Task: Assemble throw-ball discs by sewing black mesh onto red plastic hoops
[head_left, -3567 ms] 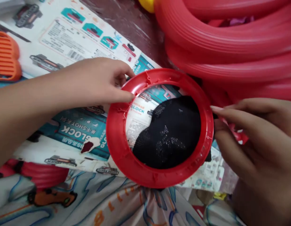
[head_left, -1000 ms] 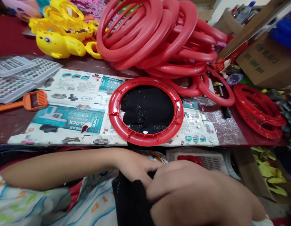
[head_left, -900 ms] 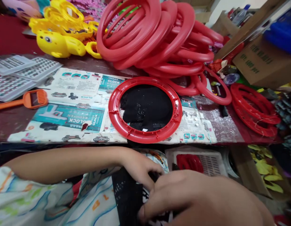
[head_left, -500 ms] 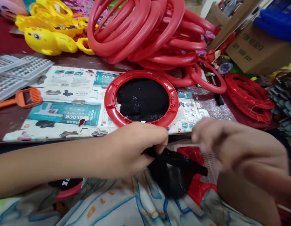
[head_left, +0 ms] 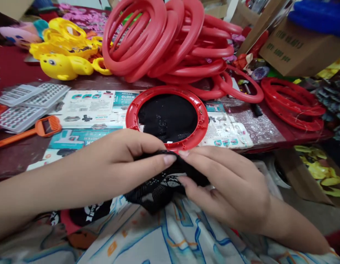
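Note:
My left hand point(head_left: 123, 165) and my right hand point(head_left: 227, 187) meet above my lap, both pinching a bunched piece of black mesh netting point(head_left: 159, 187). Just beyond my fingertips, a flat red plastic ring point(head_left: 133, 121) lies on the table near its front edge, with more black netting point(head_left: 167, 117) filling its opening. The ring rests partly on printed toy packaging cards point(head_left: 87, 106).
A big heap of red hoops point(head_left: 164, 40) stands behind the ring; more red rings point(head_left: 293, 102) lie at the right. Yellow duck-shaped toys point(head_left: 62, 62), grey blister trays point(head_left: 24, 106) and an orange tool point(head_left: 46, 126) are at the left. Cardboard boxes point(head_left: 293, 47) stand at the back right.
Earlier both hands were on the red ring at the table. They then dropped to my lap, picked up a piece of black netting, and now hold it together higher up.

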Tool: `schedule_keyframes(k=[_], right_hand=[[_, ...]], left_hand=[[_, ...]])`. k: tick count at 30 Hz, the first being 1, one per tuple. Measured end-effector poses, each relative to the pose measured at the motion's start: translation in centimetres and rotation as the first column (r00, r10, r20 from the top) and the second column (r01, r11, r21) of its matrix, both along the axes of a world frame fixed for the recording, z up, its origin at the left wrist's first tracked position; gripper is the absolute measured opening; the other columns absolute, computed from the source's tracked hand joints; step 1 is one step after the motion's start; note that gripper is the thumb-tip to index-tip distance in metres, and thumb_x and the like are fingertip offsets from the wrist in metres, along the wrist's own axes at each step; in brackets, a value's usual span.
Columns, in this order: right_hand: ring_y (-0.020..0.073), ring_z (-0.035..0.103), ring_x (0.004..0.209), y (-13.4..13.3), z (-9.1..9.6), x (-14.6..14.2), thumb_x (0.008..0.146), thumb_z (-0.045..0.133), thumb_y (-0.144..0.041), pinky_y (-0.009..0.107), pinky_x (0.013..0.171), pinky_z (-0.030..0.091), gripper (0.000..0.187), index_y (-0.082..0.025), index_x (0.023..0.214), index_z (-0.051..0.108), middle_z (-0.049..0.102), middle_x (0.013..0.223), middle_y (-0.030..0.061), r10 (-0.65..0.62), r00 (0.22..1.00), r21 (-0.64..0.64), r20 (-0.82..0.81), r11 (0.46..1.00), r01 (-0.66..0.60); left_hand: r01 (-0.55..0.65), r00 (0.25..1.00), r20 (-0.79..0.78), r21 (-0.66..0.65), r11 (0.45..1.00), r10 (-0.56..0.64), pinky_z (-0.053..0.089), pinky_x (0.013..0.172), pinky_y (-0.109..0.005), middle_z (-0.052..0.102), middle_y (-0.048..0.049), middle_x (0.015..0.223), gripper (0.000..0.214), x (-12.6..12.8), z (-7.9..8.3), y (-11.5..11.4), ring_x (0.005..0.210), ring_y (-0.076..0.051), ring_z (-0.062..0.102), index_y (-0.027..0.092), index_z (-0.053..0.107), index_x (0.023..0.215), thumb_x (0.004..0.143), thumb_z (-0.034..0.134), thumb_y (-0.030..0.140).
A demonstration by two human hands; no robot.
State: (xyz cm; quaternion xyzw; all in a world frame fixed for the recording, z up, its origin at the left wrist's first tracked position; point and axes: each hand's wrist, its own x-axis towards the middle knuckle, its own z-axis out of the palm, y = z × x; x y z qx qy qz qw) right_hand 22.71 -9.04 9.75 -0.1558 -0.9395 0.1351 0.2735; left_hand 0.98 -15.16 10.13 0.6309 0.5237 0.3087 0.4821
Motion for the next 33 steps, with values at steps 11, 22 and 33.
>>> schedule_keyframes(k=[11, 22, 33], right_hand=[[0.0138, 0.071, 0.088, -0.9, 0.1, -1.1, 0.087, 0.049, -0.008, 0.026, 0.082, 0.057, 0.027, -0.018, 0.104, 0.067, 0.075, 0.099, 0.0030, -0.057, 0.998, -0.199, -0.039, 0.979, 0.049], [0.0087, 0.055, 0.057, 10.3, -0.6, -7.0, 0.092, 0.060, -0.027, 0.022, 0.058, 0.041, 0.020, -0.016, 0.077, 0.068, 0.066, 0.067, -0.0017, -0.046, 0.996, -0.213, 0.082, 0.975, 0.062], [0.0246, 0.065, 0.086, 22.5, -7.4, -12.0, 0.092, 0.052, -0.022, 0.032, 0.071, 0.039, 0.020, -0.014, 0.096, 0.069, 0.073, 0.093, 0.0098, -0.303, 0.833, -0.008, 0.463, 0.938, 0.346]], left_hand=[[-0.082, 0.960, -0.228, 0.319, 0.944, 0.161, 0.047, 0.050, -0.017, 0.072, 0.0057, 0.070, 0.018, -0.9, 0.3, -3.3, 0.056, -0.010, 0.062, 0.028, 0.074, 0.081, 0.087, 0.057, 0.030], [-0.348, 0.906, -0.172, 0.217, 0.912, 0.386, 0.040, 0.054, -0.021, 0.057, 0.0041, 0.061, 0.026, -5.2, -2.4, 6.5, 0.058, -0.010, 0.052, 0.021, 0.066, 0.077, 0.090, 0.056, 0.041], [-0.106, 0.725, -0.596, 0.398, 0.911, 0.345, 0.043, 0.076, -0.032, 0.069, -0.0084, 0.088, 0.031, -8.0, -10.1, 21.7, 0.085, -0.023, 0.063, 0.013, 0.072, 0.090, 0.092, 0.048, 0.033]])
